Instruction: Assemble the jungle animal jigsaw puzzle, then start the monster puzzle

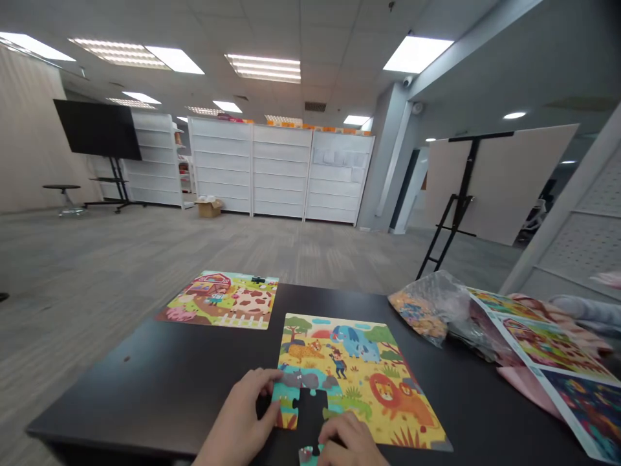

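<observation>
From the head camera, the left hand [240,417] lies on the left edge of the animal puzzle [359,372], fingers bent; whether they grip cannot be told. The right hand [350,445] pinches 1 loose piece [307,455] at the near table [160,375] edge, just below the puzzle's dark gap [310,406]. A farm puzzle [220,299] lies farther left, a plastic bag [431,307] to the right.

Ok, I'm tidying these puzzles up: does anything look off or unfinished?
Yes. The animal puzzle has a black gap at its near edge, between the left hand and right hand, which touches a loose piece. The farm puzzle also lacks one piece at its far edge.
</observation>
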A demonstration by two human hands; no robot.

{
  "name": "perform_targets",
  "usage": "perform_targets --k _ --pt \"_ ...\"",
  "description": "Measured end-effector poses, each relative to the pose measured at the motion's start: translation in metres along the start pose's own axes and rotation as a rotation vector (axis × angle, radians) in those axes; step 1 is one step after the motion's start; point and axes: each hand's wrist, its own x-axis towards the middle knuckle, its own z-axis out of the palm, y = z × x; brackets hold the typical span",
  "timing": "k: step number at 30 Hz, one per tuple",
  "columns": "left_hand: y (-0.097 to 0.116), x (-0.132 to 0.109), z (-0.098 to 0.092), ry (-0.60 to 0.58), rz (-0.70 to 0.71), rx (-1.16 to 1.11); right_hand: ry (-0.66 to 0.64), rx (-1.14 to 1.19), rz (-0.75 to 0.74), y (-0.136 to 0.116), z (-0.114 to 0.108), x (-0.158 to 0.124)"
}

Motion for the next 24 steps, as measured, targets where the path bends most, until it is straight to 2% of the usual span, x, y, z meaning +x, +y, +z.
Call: perform_targets --k 2,4,7,10,14,19,22,24 --pt "0.003 -0.001 0.0 0.004 0.026 0.051 -0.036 0.105 0.052 0.007 -0.011 0.005" --pt "0.005 -0.003 0.001 0.009 0.059 0.096 -0.025 0.187 0.173 0.005 -0.026 0.012" --pt "0.006 -0.005 0.002 -0.01 0.113 0.152 -0.025 0.246 0.322 -0.011 -0.045 0.025" --pt "0.003 -0.004 -0.001 -0.045 0.139 0.178 -0.084 0.241 0.353 -0.026 -0.051 0.037" --pt "0.003 -0.004 -0.005 -0.07 0.142 0.19 -0.103 0.173 0.325 -0.028 -0.048 0.043" --pt "0.009 -0.007 -0.007 -0.107 0.156 0.237 -0.132 0.063 0.176 -0.028 -0.057 0.04" --pt "0.012 -0.008 -0.009 -0.144 0.21 0.294 -0.102 0.043 0.11 -0.03 -0.057 0.038" --pt "0.013 -0.008 -0.009 -0.158 0.232 0.325 -0.05 0.012 0.063 -0.027 -0.048 0.036"
